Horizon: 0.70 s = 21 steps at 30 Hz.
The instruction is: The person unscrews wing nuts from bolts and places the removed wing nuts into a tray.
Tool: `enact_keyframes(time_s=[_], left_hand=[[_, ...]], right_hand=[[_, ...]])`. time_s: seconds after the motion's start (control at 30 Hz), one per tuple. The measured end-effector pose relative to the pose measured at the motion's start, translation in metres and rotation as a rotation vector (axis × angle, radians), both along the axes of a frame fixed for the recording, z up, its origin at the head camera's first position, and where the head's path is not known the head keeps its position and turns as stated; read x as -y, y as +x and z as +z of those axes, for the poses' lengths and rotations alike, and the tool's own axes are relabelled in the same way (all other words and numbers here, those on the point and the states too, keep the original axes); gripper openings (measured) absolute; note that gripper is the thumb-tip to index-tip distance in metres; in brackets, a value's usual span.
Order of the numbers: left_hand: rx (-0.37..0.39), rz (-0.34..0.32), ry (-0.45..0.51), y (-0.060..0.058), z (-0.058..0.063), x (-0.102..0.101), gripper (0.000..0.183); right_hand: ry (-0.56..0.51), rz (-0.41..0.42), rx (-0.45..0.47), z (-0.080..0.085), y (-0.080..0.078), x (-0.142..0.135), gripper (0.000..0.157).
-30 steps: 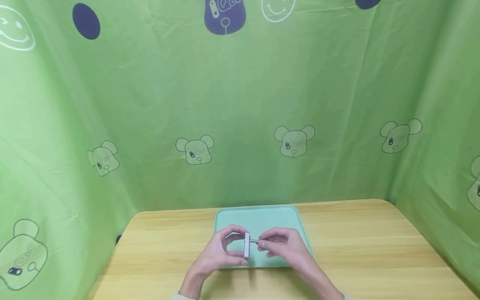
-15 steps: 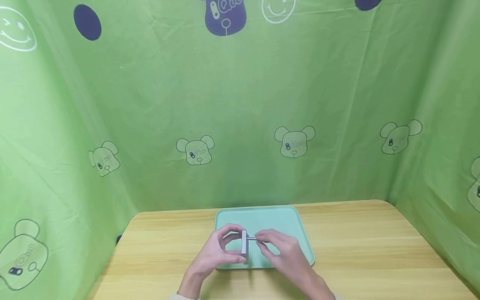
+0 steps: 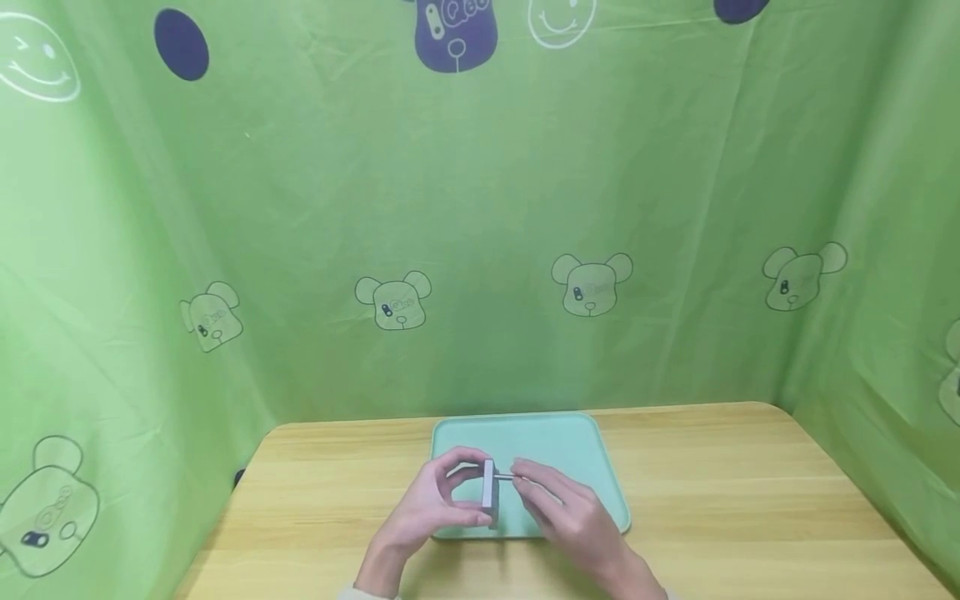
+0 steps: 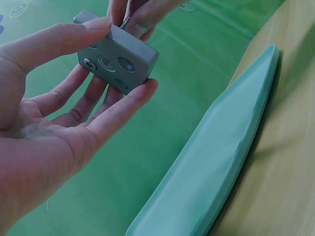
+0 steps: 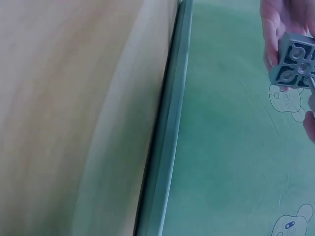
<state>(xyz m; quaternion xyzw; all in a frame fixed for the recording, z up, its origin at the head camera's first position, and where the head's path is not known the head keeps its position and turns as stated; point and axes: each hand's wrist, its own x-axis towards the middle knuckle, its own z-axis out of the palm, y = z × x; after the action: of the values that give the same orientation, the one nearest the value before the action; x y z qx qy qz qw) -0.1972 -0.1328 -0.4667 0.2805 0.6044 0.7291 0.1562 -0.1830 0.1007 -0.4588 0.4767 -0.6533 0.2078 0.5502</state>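
My left hand (image 3: 442, 500) grips a small grey metal block (image 3: 489, 485) between thumb and fingers, held on edge just above a mint-green tray (image 3: 570, 442). The left wrist view shows the block (image 4: 115, 56) with round holes in its face, thumb on top and a finger under it. My right hand (image 3: 558, 504) pinches a thin metal pin (image 3: 504, 476) whose tip meets the block's right face. In the right wrist view the block (image 5: 295, 64) shows a patterned face with the pin (image 5: 311, 83) at its middle hole.
The tray lies on a wooden table (image 3: 750, 508) with rounded corners. Green cloth with bear prints (image 3: 480, 217) hangs close behind and on both sides. Bare wood lies left and right of the tray.
The right hand has slid left toward the block, and less of the pin shows between fingers and block. The left hand has barely moved.
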Motion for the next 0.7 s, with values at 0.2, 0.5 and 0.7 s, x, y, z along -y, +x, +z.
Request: enact_keyframes(time_s=[0.2,0.5,0.7], left_hand=[[-0.002,0.007,-0.005,0.000,0.001,-0.001,0.070],[-0.010,0.025,-0.047,0.000,0.002,-0.004,0.071],[-0.020,0.022,-0.066,0.002,0.001,-0.006,0.070]], right_hand=[[-0.160,0.111,0.319,-0.007,-0.001,-0.003,0.021],[-0.671,0.244,1.464,0.003,0.007,-0.016,0.030],[-0.574,0.357,1.800,0.005,0.008,-0.021,0.043]])
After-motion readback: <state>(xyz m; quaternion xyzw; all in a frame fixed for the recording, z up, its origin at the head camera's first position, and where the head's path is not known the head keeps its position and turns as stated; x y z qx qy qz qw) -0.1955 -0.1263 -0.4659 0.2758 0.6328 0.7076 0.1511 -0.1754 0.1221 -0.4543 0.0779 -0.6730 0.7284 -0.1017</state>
